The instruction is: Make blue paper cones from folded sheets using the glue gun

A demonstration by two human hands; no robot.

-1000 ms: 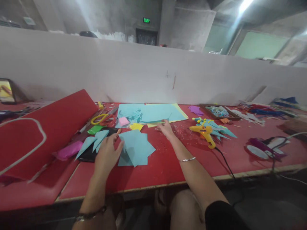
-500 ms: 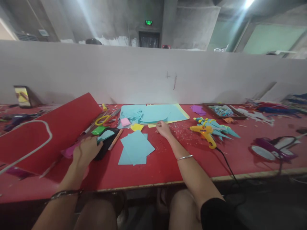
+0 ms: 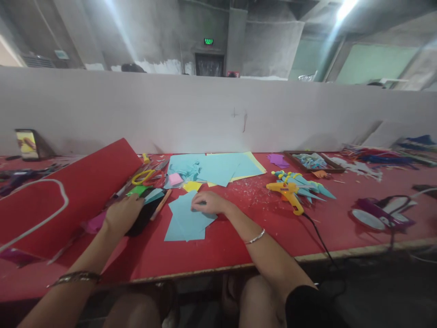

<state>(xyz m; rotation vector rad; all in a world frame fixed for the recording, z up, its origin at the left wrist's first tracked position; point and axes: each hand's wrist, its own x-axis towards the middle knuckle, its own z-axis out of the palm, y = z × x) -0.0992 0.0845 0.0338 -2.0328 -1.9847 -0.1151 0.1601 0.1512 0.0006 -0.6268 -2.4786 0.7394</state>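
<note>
My left hand (image 3: 123,212) rests at the left over a black item (image 3: 145,218), beside a green packet (image 3: 138,190) and a small light blue paper piece (image 3: 154,196); its fingertips are partly hidden. My right hand (image 3: 209,202) lies over the upper right of several light blue paper squares (image 3: 186,223), its fingers curled together; whether it pinches a sheet is too small to tell. Between the hands is an orange stick (image 3: 161,205). Behind them are large blue sheets (image 3: 218,167), a pink pad (image 3: 175,179) and yellow paper (image 3: 191,186).
To the right lie a yellow glue gun (image 3: 288,193) with a black cord, a blue paper figure (image 3: 317,189), a brown tray (image 3: 336,166) and a purple device (image 3: 385,214). Leftward are a red board (image 3: 78,196), scissors (image 3: 143,176) and a phone (image 3: 27,145).
My right hand has moved left and nearer, from the large sheets' edge to the blue squares. The curled near edge of the large sheet now lies flatter. My left hand has barely shifted.
</note>
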